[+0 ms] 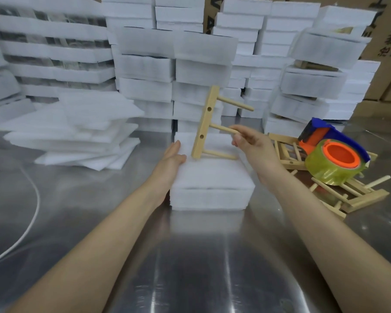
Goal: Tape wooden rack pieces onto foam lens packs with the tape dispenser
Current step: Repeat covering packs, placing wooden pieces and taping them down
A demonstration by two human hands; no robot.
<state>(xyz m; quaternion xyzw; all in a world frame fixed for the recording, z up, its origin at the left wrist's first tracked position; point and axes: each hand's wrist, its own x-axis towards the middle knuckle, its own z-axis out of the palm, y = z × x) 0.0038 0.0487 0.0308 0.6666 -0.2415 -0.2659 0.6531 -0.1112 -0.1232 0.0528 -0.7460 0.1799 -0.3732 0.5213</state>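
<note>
Right hand (pixel 250 145) pinching middle dowel of pale wooden rack piece (pixel 204 123), 3 round pegs, tilted on soft white foam pack (pixel 210 177), left hand (pixel 173 158) flat against pack's left side, tape dispenser (pixel 330 154) right of right hand.

Your left hand (pixel 173 158) and right hand (pixel 251 145) are bare. Your left forearm (pixel 113 229) and right forearm (pixel 314 218) are bare as well, uncovered all the way down to the lower edge of the view. Both arms are slim and smooth, narrowing toward the wrists. Your fingers are slender; the nails are too blurred to make out.
</note>
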